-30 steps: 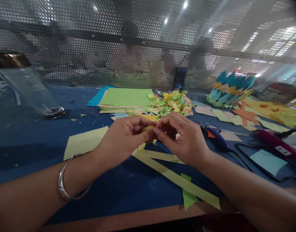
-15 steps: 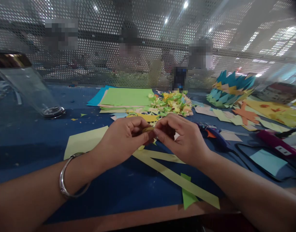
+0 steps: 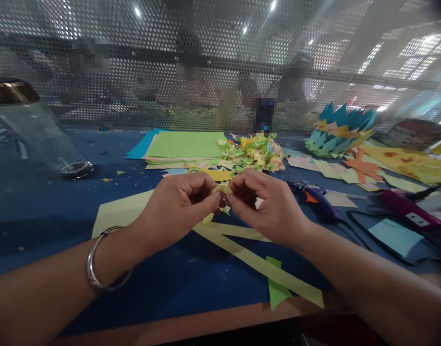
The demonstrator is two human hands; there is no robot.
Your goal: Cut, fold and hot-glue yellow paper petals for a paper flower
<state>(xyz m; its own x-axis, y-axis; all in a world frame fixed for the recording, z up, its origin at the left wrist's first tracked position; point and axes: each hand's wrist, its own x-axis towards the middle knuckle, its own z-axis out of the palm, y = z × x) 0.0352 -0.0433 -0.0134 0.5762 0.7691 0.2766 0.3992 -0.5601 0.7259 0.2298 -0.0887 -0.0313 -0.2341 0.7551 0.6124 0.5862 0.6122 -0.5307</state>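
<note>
Between the fingertips of both hands is a small curled piece of yellow paper (image 3: 222,189). My left hand (image 3: 182,199), closed in a pinch, grips its left side. My right hand (image 3: 265,199) pinches the right side, fingers curled. Below them on the table lie long pale yellow paper strips (image 3: 258,262), one stretching toward the front edge over a green paper scrap (image 3: 277,288). Partly behind my left wrist rests a pale yellow sheet (image 3: 119,211). The fingers hide part of the held paper.
Colored sheets (image 3: 188,144) are stacked at the back, beside a heap of small paper pieces (image 3: 254,153). A glue gun (image 3: 323,204), a purple power strip (image 3: 410,209) and a layered paper piece (image 3: 341,129) are on the right. A glass bottle (image 3: 40,134) stands left.
The held paper shows more between the fingertips, as a curved shape. Both hands keep their pinch. The whole view has shifted slightly.
</note>
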